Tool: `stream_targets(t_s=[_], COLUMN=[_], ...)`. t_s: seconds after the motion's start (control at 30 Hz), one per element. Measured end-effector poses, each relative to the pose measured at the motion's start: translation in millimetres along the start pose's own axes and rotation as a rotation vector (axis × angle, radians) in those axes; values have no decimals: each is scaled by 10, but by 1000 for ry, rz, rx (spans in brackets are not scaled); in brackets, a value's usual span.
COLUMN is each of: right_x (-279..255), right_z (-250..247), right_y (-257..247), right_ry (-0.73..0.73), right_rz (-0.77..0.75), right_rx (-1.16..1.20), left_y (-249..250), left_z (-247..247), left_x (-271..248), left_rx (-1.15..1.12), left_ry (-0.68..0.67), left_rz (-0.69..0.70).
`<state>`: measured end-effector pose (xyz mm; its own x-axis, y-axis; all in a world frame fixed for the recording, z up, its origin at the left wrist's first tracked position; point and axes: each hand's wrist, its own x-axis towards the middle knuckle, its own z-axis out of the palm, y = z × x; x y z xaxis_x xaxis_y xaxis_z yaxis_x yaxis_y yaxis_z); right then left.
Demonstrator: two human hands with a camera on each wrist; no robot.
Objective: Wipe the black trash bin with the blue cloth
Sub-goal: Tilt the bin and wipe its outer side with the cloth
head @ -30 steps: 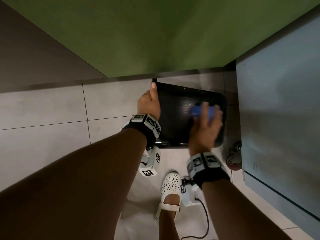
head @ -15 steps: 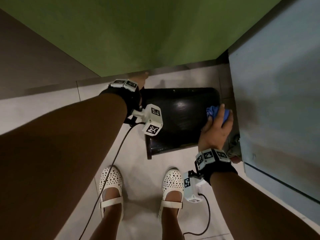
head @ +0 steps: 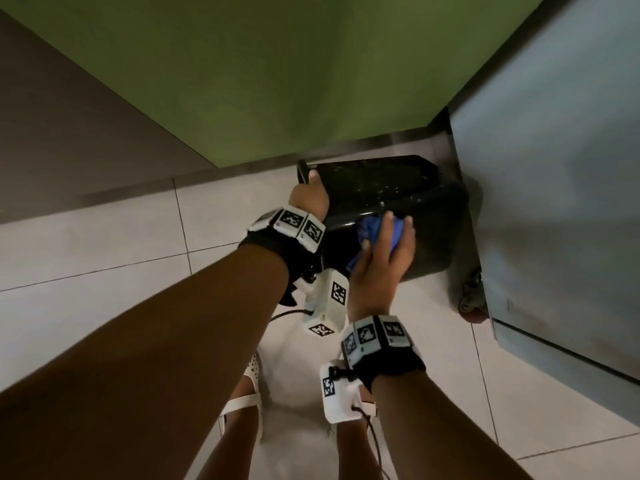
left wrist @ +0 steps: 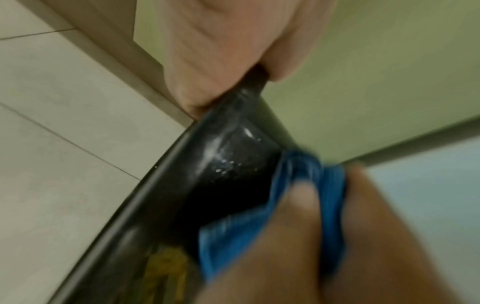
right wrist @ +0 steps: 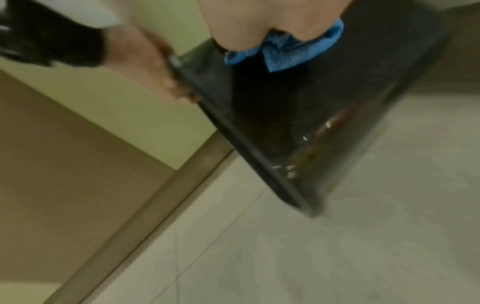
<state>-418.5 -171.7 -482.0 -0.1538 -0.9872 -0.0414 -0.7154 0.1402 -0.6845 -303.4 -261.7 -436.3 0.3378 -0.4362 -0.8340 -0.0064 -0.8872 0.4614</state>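
The black trash bin (head: 426, 206) is tipped over on the tiled floor, its glossy side facing up. My left hand (head: 309, 199) grips its rim at the far left corner; in the left wrist view the fingers (left wrist: 218, 61) curl round the bin's black edge (left wrist: 233, 164). My right hand (head: 381, 252) holds the bunched blue cloth (head: 367, 230) and presses it on the bin's near side. In the right wrist view the cloth (right wrist: 293, 53) sticks out under my fingers (right wrist: 259, 20) against the bin wall (right wrist: 324, 123).
A green wall (head: 311, 81) stands right behind the bin. A grey cabinet (head: 554, 202) with a caster wheel (head: 471, 304) is close on the right. My white shoes (head: 249, 400) are on the pale floor tiles (head: 104, 258) below the hands.
My right hand has slid the cloth from the bin's right edge leftward to its near middle. The bin has turned under the hands, and my left hand has come nearer, still on the rim.
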Motion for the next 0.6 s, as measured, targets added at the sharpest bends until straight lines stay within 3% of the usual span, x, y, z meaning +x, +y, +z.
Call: stream_targets(t_s=[0.1,0.2,0.27,0.37,0.43,0.6], right_x=[57,162,234,464,662,795], right_z=[137,93,-2,-237,-384,-509], right_y=[-291,-235,-162,100,314,500], right_ry=[-43,-66,-48,44,24,123], right_rz=[-242,-315,-259,-62,65,180], right_rx=[-32,-103,-161,-143,-108,-241], left_y=[-52,-106,-170,-253,-266,-368], left_z=[26,3,-1,15,17,16], left_x=[-3,-16,-8,-29,-66,-147], left_rx=[57,130,135,84,58,-5], left_ry=[58,35,29,32,44,106], left_rz=[-12,59,90,113,147,274])
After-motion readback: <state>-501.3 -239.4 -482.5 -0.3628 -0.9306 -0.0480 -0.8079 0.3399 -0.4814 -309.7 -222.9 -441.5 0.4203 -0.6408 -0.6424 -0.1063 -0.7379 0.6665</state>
